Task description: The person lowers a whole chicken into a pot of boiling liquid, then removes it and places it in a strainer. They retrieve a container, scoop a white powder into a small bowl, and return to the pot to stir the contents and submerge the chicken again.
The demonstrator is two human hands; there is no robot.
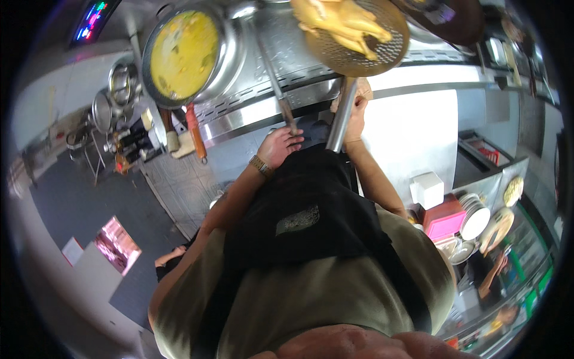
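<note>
My right hand (355, 114) is around the neck of a large perforated strainer (358, 60), beside its steel tube handle (343, 119); a tan patch at the grip, perhaps a cloth, is too blurred to name. On the strainer lies a whole plucked yellow chicken (343, 22), its feet towards the right. My left hand (279, 146), with a metal watch at the wrist, has its fingers partly spread at the end of a wooden handle (287, 114) on a long steel-shafted utensil. Whether the fingers grip that handle cannot be made out.
On the left of the steel stove top (287, 54) stands a wok (145, 67) of yellow broth (184, 54). Beside it, an orange-red handle (195, 134) juts over the edge. Stacked plates (475, 220) and a pink-fronted box (446, 224) are at the right. Other people are nearby.
</note>
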